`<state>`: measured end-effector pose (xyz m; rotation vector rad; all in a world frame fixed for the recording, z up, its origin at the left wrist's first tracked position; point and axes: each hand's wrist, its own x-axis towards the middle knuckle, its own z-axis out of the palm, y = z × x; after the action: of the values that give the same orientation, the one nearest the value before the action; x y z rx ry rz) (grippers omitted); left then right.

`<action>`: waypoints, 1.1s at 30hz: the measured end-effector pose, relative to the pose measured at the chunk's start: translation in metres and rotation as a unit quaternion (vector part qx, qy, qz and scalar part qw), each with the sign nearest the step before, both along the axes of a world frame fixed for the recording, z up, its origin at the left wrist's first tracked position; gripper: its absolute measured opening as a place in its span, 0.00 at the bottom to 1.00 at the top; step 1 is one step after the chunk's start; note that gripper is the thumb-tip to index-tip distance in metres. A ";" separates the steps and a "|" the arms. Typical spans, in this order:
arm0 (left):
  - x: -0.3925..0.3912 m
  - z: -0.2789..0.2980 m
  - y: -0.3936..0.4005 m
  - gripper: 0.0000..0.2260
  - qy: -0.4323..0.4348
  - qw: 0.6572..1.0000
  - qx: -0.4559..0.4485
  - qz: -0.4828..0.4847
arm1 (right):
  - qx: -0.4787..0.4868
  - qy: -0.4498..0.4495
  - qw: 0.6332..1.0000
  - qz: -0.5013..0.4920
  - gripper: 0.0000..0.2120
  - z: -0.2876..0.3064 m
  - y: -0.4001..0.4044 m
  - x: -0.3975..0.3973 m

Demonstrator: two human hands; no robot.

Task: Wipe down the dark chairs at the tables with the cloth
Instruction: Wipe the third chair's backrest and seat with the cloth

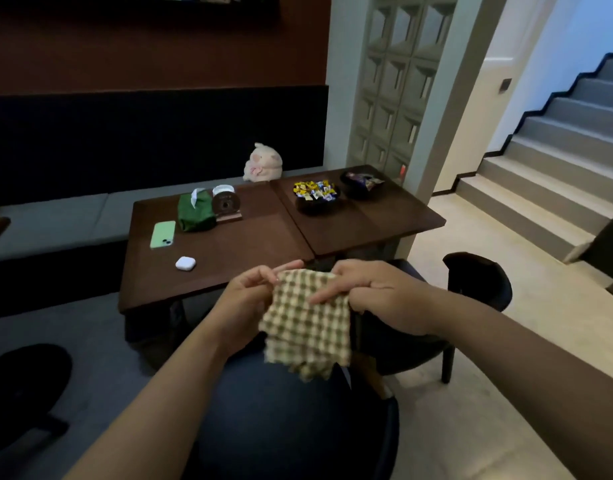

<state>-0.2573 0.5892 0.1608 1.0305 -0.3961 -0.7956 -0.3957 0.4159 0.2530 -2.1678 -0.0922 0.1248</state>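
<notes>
Above the near dark chair (280, 427), left hand (244, 299) and right hand (377, 292) pinch the cloth (308, 323); I'd fold it flat first.

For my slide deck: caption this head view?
Both hands, left and right, hold a checked cloth above a dark chair.

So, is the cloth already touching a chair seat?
No, both hands, left hand and right hand, hold the checked cloth in the air.
</notes>
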 end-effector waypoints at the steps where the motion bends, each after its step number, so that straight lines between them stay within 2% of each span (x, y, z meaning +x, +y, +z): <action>1: -0.003 -0.010 -0.001 0.12 0.007 1.000 0.004 0.005 | -0.010 0.009 1.000 -0.015 0.20 -0.010 -0.006 -0.003; 4: -0.013 -0.040 -0.010 0.10 0.057 0.997 0.028 0.033 | -0.044 -0.068 0.990 -0.114 0.12 -0.046 -0.027 -0.008; 6: -0.025 -0.064 -0.019 0.11 0.086 0.994 0.041 0.055 | -0.109 -0.150 0.960 -0.210 0.08 -0.073 -0.044 -0.013; 8: -0.038 -0.083 -0.030 0.12 0.092 0.990 0.077 0.077 | -0.176 -0.193 0.926 -0.274 0.08 -0.102 -0.064 -0.023; 10: -0.057 -0.102 -0.043 0.13 0.087 0.985 0.121 0.089 | -0.252 -0.194 0.901 -0.296 0.14 -0.130 -0.088 -0.040; 12: -0.079 -0.122 -0.058 0.13 0.090 0.979 0.165 0.084 | -0.275 -0.167 0.897 -0.303 0.20 -0.158 -0.114 -0.060; 14: -0.100 -0.142 -0.072 0.12 0.103 0.971 0.204 0.071 | -0.221 -0.082 0.916 -0.324 0.19 -0.183 -0.127 -0.077; 16: -0.117 -0.162 -0.086 0.11 0.107 0.961 0.251 0.052 | -0.142 0.068 0.920 -0.359 0.13 -0.209 -0.130 -0.088; 17: -0.124 -0.173 -0.093 0.10 0.106 0.954 0.278 0.042 | -0.110 0.143 0.912 -0.369 0.08 -0.225 -0.128 -0.091; 20: -0.138 -0.210 -0.108 0.07 0.106 0.931 0.348 0.031 | -0.030 0.295 0.870 -0.393 0.14 -0.270 -0.108 -0.095; 23: -0.146 -0.247 -0.116 0.09 0.138 0.910 0.390 0.038 | 0.109 0.328 0.830 -0.439 0.17 -0.304 -0.087 -0.092; 26: -0.145 -0.270 -0.115 0.10 0.200 0.895 0.395 0.054 | 0.210 0.359 0.792 -0.447 0.16 -0.326 -0.077 -0.086; 33: -0.129 -0.311 -0.107 0.15 0.160 0.877 0.450 -0.056 | 0.293 0.396 0.733 -0.469 0.18 -0.348 -0.074 -0.076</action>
<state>-0.3867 0.4821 -0.1500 1.7077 0.2504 -1.2830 -0.4719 0.3417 -0.0948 -1.1594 1.2688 0.3602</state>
